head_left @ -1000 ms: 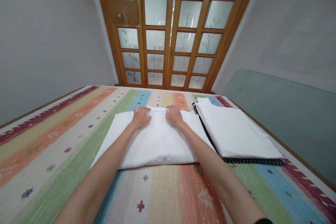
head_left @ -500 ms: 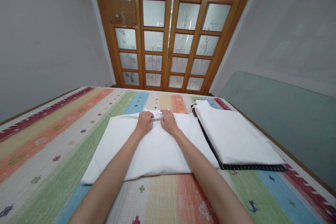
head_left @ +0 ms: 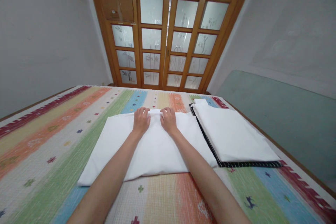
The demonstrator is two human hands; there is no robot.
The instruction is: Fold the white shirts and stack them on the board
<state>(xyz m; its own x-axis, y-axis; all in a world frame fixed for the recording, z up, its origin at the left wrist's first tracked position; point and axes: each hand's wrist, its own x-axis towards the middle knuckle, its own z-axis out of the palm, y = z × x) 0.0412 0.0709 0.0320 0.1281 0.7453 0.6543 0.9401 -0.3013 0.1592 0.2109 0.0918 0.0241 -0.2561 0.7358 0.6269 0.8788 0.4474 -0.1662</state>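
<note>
A white cloth [head_left: 154, 155] lies folded into a wide rectangle on a striped, many-coloured mat [head_left: 60, 136]. My left hand [head_left: 141, 119] and my right hand [head_left: 168, 119] rest side by side at the middle of the cloth's far edge. The fingers of both are curled over a small raised fold of that edge, gripping it. Both forearms stretch across the cloth from the near side.
A second folded white cloth [head_left: 231, 134] with a black border lies just right of the first, its edge touching it. Wooden doors with frosted glass panes [head_left: 162, 38] stand beyond the mat. A pale green panel [head_left: 283, 119] runs along the right wall.
My hands have drawn closer together at the far edge and their fingers have curled onto the fold. The view has shifted a little to the right.
</note>
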